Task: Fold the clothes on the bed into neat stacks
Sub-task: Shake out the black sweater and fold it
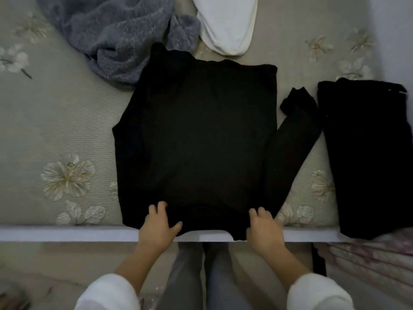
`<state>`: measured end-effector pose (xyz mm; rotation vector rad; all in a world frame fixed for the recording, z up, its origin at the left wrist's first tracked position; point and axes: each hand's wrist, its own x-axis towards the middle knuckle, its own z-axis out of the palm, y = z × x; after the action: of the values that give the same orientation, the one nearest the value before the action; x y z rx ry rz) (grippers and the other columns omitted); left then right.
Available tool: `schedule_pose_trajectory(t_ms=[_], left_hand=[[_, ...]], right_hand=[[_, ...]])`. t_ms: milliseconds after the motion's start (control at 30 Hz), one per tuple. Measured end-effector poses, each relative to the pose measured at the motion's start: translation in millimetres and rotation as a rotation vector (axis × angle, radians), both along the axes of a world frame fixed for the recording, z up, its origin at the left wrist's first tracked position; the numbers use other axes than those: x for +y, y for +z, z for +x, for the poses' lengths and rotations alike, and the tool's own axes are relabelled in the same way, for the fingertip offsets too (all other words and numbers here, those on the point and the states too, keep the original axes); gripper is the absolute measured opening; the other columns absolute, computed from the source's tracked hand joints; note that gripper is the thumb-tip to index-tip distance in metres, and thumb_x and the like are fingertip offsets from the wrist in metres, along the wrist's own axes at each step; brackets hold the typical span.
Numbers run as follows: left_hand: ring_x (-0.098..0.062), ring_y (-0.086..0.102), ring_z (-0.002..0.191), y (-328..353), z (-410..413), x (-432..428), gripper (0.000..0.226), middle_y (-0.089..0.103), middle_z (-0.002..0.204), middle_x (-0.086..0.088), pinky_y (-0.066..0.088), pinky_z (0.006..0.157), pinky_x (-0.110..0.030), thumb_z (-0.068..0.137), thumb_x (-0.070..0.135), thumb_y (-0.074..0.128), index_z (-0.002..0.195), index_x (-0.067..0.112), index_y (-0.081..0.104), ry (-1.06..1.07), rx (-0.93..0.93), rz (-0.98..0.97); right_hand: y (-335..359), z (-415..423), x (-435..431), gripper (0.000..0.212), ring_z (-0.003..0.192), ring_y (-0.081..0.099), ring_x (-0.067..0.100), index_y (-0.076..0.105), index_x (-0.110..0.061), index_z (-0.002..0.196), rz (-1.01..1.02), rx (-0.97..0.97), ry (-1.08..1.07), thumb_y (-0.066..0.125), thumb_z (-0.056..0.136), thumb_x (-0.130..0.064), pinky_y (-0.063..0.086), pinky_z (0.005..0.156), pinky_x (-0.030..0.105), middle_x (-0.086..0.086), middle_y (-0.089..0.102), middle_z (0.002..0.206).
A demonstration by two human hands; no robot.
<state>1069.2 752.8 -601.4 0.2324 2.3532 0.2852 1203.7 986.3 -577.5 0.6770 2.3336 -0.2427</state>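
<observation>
Both hands pinch the near hem of the black sweater (196, 135), the left hand (157, 227) and right hand (264, 230) level, fingers apparently curled over the cloth in dim light. Beyond the grip it lies flat on the bed (55, 130); the sleeve (290, 148) splays right of the right-hand grip and should be tucked in before lifting evenly.

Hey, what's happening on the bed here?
A person is folding laundry at the edge of a bed. Both hands are on the near hem of a black top spread flat: the left hand and right hand each hold a lower corner. One sleeve lies out to the right, not yet folded in. A folded black garment sits at the right, while a grey knit and a white piece wait at the far side.
</observation>
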Motion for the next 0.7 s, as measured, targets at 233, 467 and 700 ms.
schedule_pose_trajectory(t_ms=[233, 467, 700], left_hand=[[-0.023, 0.058, 0.093, -9.4, 2.8, -0.2, 0.04, 0.054, 0.112, -0.005, 0.045, 0.065, -0.031, 0.089, 0.014, 0.049, 0.127, 0.022, 0.04, -0.275, -0.029, -0.201], [-0.016, 0.06, 0.082, 4.5, -23.7, 16.4, 0.027, 0.059, 0.088, 0.002, 0.047, 0.064, -0.027, 0.086, 0.049, 0.052, 0.086, 0.022, 0.051, -0.405, -0.231, -0.263], [-0.018, 0.039, 0.13, -4.8, -28.1, 115.6, 0.053, 0.036, 0.144, -0.003, 0.046, 0.098, -0.033, 0.093, 0.042, 0.051, 0.14, 0.02, 0.038, -0.297, 0.135, 0.119]], right_hand=[[-22.3, 6.0, -4.7, 0.054, 0.123, 0.035, 0.03, 0.031, -0.018, 0.135, 0.014, -0.186, -0.005, 0.055, 0.088, -0.03, 0.035, 0.097, 0.044, 0.007, 0.033, 0.135], [-10.6, -21.8, 49.0, 0.009, 0.086, 0.061, 0.026, 0.056, -0.017, 0.085, -0.245, 0.149, -0.585, 0.056, 0.089, -0.025, 0.048, 0.074, 0.034, 0.003, 0.062, 0.083], [-11.1, -32.6, 143.3, 0.012, 0.089, 0.059, 0.024, 0.06, -0.01, 0.099, -0.169, 0.541, -1.056, 0.055, 0.091, -0.016, 0.038, 0.073, 0.028, 0.0, 0.061, 0.084]])
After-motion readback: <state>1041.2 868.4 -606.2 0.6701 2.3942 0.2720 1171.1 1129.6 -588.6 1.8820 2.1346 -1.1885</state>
